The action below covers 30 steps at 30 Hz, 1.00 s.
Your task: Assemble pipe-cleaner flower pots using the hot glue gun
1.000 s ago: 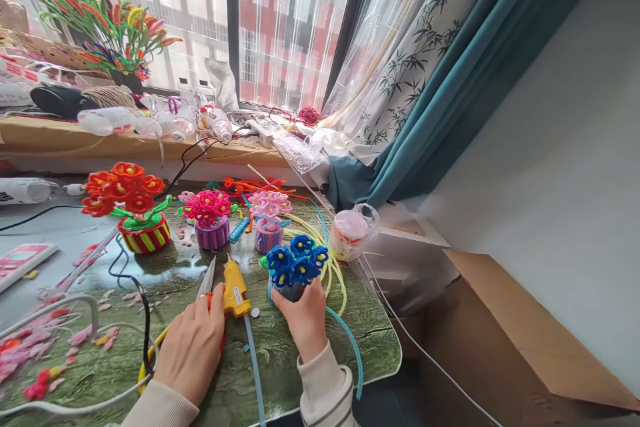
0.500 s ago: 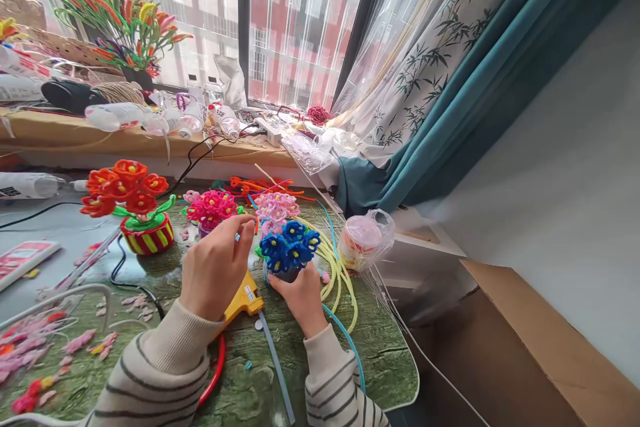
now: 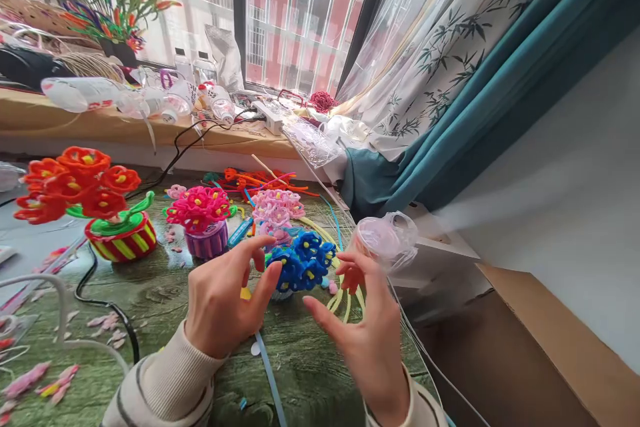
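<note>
A bunch of blue flowers with yellow centres [image 3: 301,261] stands on the green table between my hands. My left hand [image 3: 233,297] is at its left side, thumb and fingers apart, with nothing held. To the right of the blooms, my right hand [image 3: 363,320] is also spread and holds nothing. Behind the blue flowers are pale pink flowers [image 3: 277,210]. Magenta flowers in a purple striped pot [image 3: 207,240] stand behind my left hand. Farther left, orange-red flowers rise from a red and yellow striped pot [image 3: 123,240]. The glue gun is mostly hidden by my left hand.
A glue stick [image 3: 271,373] lies near the front. Yellow-green stems curve behind my right hand. A plastic-wrapped tub [image 3: 383,240] stands at the right edge, near a cardboard box [image 3: 560,320]. Black and white cables cross the left side. Bottles line the windowsill [image 3: 240,140].
My right hand has let go of the blue flowers' pot and moved right, opening. My left hand has lowered beside the blooms and opened. The view has moved closer to the table.
</note>
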{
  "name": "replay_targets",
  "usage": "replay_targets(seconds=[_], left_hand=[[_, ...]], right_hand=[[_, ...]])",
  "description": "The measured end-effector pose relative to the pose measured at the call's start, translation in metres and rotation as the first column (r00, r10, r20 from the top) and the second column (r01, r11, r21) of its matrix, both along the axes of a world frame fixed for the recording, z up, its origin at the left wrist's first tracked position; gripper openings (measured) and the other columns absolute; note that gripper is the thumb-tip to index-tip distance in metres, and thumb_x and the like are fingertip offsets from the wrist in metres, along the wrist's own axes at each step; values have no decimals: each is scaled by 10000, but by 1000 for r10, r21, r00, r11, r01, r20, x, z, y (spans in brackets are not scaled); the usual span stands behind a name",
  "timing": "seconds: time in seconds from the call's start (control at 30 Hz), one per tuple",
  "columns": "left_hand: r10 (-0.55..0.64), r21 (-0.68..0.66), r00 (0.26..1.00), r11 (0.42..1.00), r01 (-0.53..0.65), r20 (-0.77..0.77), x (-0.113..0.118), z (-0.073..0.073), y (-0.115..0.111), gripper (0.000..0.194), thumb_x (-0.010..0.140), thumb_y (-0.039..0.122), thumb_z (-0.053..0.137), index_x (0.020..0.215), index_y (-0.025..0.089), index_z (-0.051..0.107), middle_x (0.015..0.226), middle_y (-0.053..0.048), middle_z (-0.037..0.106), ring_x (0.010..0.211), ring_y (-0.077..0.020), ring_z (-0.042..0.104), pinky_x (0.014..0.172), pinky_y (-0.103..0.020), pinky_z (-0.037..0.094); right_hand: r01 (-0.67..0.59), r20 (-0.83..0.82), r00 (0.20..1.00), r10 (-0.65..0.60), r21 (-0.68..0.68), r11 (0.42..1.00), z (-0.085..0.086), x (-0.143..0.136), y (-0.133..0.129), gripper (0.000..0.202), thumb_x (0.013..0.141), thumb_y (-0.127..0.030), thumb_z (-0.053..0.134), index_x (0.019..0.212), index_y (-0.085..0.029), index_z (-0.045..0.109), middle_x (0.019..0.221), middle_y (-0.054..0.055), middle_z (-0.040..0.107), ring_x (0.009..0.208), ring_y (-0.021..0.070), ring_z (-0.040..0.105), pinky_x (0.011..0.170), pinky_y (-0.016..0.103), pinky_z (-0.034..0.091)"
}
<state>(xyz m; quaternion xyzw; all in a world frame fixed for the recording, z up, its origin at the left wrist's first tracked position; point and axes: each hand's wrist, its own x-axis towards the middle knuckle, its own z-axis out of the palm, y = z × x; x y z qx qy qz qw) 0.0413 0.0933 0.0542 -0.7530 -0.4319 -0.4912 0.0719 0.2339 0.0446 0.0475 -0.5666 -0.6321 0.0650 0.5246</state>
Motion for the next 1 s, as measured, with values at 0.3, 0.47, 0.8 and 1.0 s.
replay_targets(seconds=[0.3,0.47,0.8,1.0], left_hand=[[5,-54,999,999,-3,40,2,-5,-6,183,954,257,571,1123,201,619,683,69,654,469,-51,511,561,-186,432],[58,-134,992,990,-42,115,6,-2,-8,155,965,249,547,1074,215,652,681,62,667,479,-59,516,594,-189,466],[25,-151,980,988,5,196,6,-1,-4,133,953,253,574,1048,240,665,708,77,692,509,-44,600,547,-155,459],[10,-174,984,984,22,180,5,-2,-6,140,961,255,570,1070,237,655,724,75,693,496,-43,575,553,-155,458]], right_hand=[[-190,316,945,85,316,930,-4,-12,33,276,917,-324,692,1142,-191,603,972,77,707,885,216,695,773,350,593],[-193,300,951,74,389,901,-9,-15,36,224,901,-278,717,1092,-192,637,914,76,702,807,201,691,749,348,595],[-204,292,953,83,412,888,-14,-12,38,213,891,-266,729,1075,-189,652,899,82,695,773,195,679,675,333,584],[-210,296,951,84,425,880,-14,-13,38,209,902,-284,724,1075,-192,651,894,73,697,757,181,672,671,324,582]])
